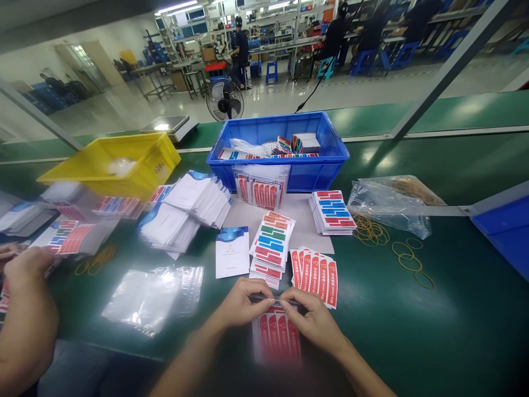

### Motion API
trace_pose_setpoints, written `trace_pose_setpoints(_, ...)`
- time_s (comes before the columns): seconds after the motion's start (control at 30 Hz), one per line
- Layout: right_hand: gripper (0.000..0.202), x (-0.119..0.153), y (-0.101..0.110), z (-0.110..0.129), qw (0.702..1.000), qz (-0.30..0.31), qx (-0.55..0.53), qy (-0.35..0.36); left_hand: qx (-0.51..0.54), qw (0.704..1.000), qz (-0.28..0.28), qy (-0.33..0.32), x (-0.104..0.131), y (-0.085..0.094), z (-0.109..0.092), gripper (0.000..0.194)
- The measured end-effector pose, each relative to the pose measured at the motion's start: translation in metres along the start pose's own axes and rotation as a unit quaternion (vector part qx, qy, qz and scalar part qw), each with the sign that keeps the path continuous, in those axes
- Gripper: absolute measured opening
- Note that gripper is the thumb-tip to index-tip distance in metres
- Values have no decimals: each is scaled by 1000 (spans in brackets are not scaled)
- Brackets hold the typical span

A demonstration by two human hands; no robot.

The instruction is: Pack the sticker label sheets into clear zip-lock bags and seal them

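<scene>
Both my hands pinch the top edge of a clear zip bag (276,336) with red label stickers inside, at the bench's near edge. My left hand (243,302) grips the bag's left part and my right hand (312,320) its right part, thumbs nearly meeting. The bag's lower end is blurred. Just beyond lie a stack of multicoloured sticker sheets (270,242), a fan of red and white label sheets (316,275) and a white booklet with a blue top (232,253). Farther right is another sticker stack (332,212).
A blue bin (279,165) holds stickers, with a filled bag leaning on its front. Booklet piles (182,215), a yellow bin (124,171) and empty clear bags (152,298) are to the left. Rubber bands (372,231) lie right. A co-worker's arm (31,309) works at far left.
</scene>
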State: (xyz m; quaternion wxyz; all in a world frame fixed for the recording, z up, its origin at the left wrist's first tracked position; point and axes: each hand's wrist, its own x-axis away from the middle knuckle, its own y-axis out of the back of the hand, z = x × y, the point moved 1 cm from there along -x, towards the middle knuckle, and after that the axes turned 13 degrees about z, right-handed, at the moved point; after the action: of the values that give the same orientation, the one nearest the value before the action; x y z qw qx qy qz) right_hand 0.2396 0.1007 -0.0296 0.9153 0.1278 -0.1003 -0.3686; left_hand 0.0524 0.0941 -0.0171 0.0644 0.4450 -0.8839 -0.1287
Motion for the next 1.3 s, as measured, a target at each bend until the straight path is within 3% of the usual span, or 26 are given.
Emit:
trace_pose_setpoints(0.37,21,6,11,-7,992,-44,-116,-23,29,999,-29,-7,5,14,6,20)
trace_pose_setpoints(0.53,12,7,13,-2,998,-11,-66,-10,21,999,-39,-23,9,15,6,27)
trace_pose_setpoints(0.67,18,7,10,8,999,27,-13,-30,4,998,-54,-42,13,17,6,30)
trace_pose_setpoints(0.8,15,5,1,12,997,48,6,-61,24,994,-83,-63,18,21,11,28)
trace_pose_setpoints(0.9,24,-3,5,16,996,53,-17,-64,73,982,-156,-81,21,29,19,27)
trace_pose_setpoints(1.0,31,-27,28,33,998,32,-44,-20,144,945,-277,-100,24,40,27,30)
trace_pose_setpoints(1.07,32,-55,52,47,999,-41,-20,13,184,920,-332,-101,25,46,28,32)
trace_pose_setpoints(1.17,34,-111,92,57,988,-148,20,50,199,908,-358,-86,24,51,24,31)
trace_pose_setpoints(1.3,42,-170,128,41,963,-242,98,69,163,922,-347,-53,23,53,17,30)
